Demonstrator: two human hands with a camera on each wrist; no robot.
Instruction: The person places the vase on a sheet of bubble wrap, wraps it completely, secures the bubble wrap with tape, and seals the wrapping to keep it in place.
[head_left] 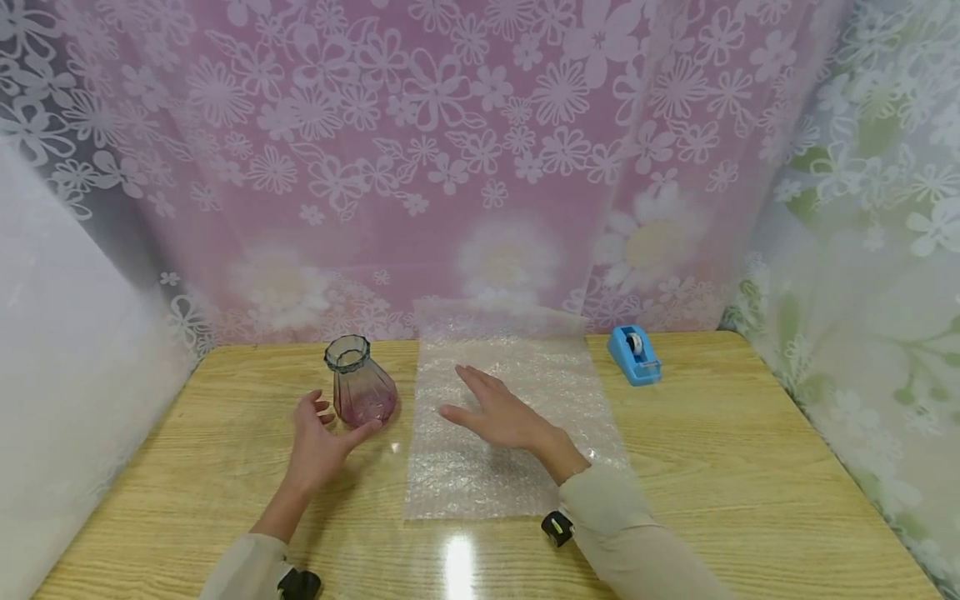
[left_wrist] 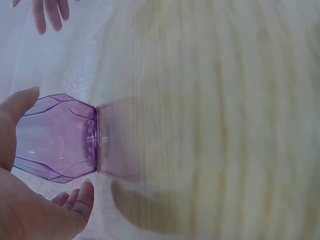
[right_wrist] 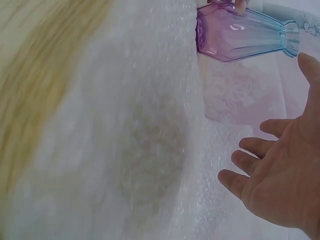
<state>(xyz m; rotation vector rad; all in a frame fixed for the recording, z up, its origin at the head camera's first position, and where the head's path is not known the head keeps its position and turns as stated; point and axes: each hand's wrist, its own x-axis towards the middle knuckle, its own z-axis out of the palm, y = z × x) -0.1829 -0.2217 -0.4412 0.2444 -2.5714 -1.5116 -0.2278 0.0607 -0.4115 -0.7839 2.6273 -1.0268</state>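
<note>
A faceted glass vase, bluish at its scalloped rim and purple at its base, stands upright on the table at left. My left hand is spread around its near side. The thumb tip overlaps the vase's edge in the head view, while the other fingers are beside its left side; whether they touch is unclear. In the left wrist view a gap shows between those fingers and the glass. My right hand hovers with fingers extended above a sheet of bubble wrap, holding nothing. The right wrist view shows its fingers apart.
A blue tape dispenser with a roll in it stands at the back right of the wooden table. The bubble wrap's far end rises against the pink floral curtain. White patterned cloth hangs at the right side.
</note>
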